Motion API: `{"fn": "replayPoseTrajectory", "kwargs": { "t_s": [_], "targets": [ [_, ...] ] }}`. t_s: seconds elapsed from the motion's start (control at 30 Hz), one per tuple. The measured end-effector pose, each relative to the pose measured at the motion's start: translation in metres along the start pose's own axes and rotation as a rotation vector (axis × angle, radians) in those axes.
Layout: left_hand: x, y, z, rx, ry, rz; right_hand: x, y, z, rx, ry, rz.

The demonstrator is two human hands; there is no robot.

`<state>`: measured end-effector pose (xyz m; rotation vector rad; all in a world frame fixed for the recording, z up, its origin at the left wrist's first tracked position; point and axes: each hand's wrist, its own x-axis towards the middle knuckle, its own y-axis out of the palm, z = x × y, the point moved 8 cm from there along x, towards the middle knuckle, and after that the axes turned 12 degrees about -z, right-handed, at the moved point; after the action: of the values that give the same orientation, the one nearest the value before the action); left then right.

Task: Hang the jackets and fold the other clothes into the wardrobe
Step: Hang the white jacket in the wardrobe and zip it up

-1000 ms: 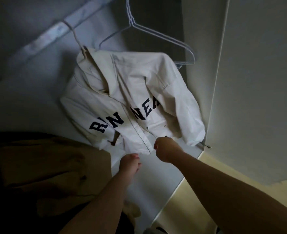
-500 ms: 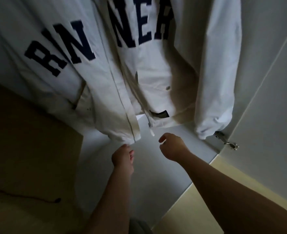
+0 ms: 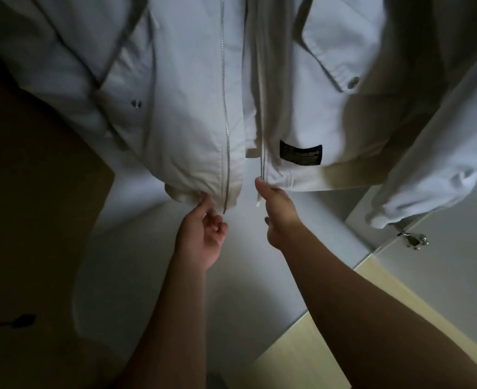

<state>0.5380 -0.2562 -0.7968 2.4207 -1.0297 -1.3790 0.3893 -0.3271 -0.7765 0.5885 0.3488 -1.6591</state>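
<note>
A white jacket [image 3: 186, 130] hangs open, with its zip [image 3: 226, 122] undone. Just under the jacket, the left hand [image 3: 203, 237] pokes one finger up to touch the bottom of one front half. Its other fingers are curled, and it is hard to tell if it holds the cloth. The right hand [image 3: 278, 211] pinches the bottom of the other half. A black label [image 3: 301, 154] sits on the jacket just above that hand. Beside the jacket's sleeve [image 3: 428, 186] is a metal hinge [image 3: 414, 240]

Dim, shadowy, slightly blurred wide-angle view
</note>
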Motion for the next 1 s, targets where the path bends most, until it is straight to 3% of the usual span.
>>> {"fn": "replayPoseTrajectory", "kwargs": {
  "t_s": [0.17, 0.33, 0.5, 0.6, 0.67, 0.8, 0.9, 1.0],
  "targets": [
    [0.004, 0.009, 0.004, 0.057, -0.034, 0.081, 0.000, -0.007, 0.000, 0.090, -0.089, -0.026],
    [0.000, 0.023, 0.027, 0.069, -0.101, 0.134, -0.004, -0.042, -0.025, 0.268, 0.060, -0.117],
    [0.000, 0.037, 0.051, 0.154, -0.138, 0.217, 0.001, -0.068, -0.027, 0.124, -0.015, -0.142],
    [-0.004, 0.043, 0.058, 0.155, -0.174, 0.304, -0.001, -0.079, -0.025, 0.176, 0.006, -0.115],
    [-0.005, 0.048, 0.058, 0.151, -0.140, 0.311, -0.002, -0.083, -0.025, 0.228, 0.033, -0.112],
    [0.007, 0.043, 0.050, 0.174, 0.054, 0.097, 0.000, -0.092, -0.025, 0.064, -0.010, -0.172],
    [0.014, 0.038, 0.044, 0.271, 0.179, -0.013, 0.002, -0.101, -0.011, -0.115, -0.194, -0.264],
    [0.013, 0.043, 0.040, 0.282, 0.227, 0.057, 0.001, -0.100, -0.002, -0.213, -0.343, -0.257]
  ]
}}
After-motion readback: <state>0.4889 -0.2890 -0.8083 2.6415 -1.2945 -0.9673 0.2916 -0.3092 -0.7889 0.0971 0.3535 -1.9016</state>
